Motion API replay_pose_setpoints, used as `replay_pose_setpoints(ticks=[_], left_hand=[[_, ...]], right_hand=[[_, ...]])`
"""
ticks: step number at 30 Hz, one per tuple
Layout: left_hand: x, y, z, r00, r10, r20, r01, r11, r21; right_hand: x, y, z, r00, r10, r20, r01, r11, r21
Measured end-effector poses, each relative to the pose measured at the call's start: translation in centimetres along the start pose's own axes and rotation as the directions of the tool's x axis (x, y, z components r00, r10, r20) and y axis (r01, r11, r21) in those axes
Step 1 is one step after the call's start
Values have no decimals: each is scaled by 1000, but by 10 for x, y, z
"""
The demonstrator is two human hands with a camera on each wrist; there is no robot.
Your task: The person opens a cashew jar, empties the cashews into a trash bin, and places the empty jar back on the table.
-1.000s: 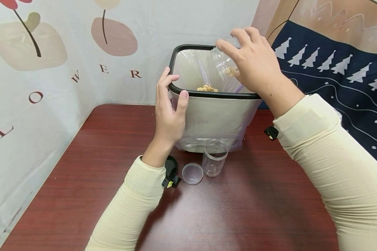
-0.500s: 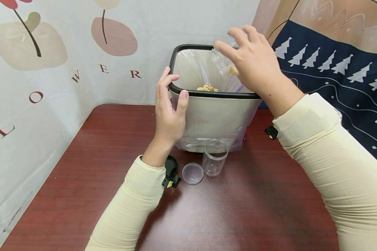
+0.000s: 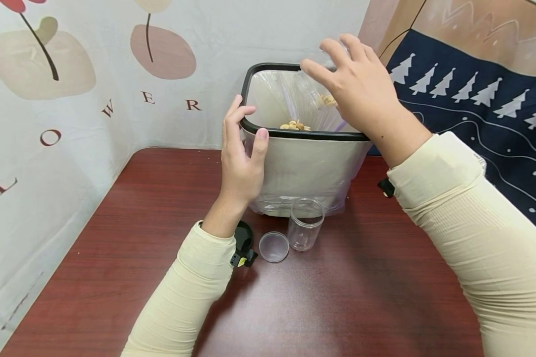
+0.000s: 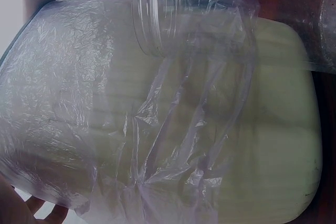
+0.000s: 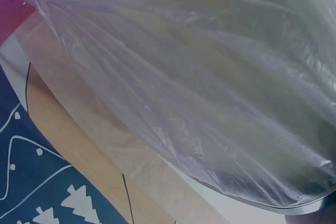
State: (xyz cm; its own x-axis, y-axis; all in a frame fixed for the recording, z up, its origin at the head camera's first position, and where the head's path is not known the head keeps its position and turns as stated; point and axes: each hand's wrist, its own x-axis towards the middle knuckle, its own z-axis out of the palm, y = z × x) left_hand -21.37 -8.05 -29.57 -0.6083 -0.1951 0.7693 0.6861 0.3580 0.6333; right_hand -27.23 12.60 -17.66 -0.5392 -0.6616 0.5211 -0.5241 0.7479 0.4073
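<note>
At the near left corner of a grey trash bin [image 3: 310,161], my left hand [image 3: 243,163] grips the black rim, fingers at the left side and thumb in front. The bin is lined with a thin clear bag [image 4: 157,119]. My right hand [image 3: 362,89] holds a clear plastic jar [image 3: 313,90] tipped over the bin's opening; the hand hides much of it. Pale nuts [image 3: 328,100], perhaps peanuts, show in the jar. More nuts [image 3: 295,126] show inside the bin beyond the near rim. In the right wrist view the bag covers most of the picture and the hand is hidden.
In front of the bin stands a second clear jar [image 3: 304,225] without a lid, upright. A round clear lid [image 3: 274,247] lies just left of it on the dark red table [image 3: 161,238]. A printed cloth [image 3: 161,114] hangs behind, and a navy tree-patterned cloth [image 3: 473,109] at right.
My right hand has shifted slightly left and up with the tipped jar, and the nuts inside the jar have moved a little. My left hand and the bin stay where they were.
</note>
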Motion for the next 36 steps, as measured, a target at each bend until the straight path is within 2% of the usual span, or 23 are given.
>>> replay_pose_setpoints(ticks=[20, 27, 36], left_hand=[[0, 1, -1, 1000, 4, 1, -4, 1000, 7], [0, 1, -1, 1000, -7, 6, 7, 1000, 7], [0, 3, -2, 1000, -20, 8, 20, 1000, 1]], right_hand=[[1, 0, 1, 999, -34, -21, 34, 999, -3], [3, -1, 1, 998, -60, 15, 60, 998, -1], [9, 1, -5, 983, -144, 113, 154, 984, -87]])
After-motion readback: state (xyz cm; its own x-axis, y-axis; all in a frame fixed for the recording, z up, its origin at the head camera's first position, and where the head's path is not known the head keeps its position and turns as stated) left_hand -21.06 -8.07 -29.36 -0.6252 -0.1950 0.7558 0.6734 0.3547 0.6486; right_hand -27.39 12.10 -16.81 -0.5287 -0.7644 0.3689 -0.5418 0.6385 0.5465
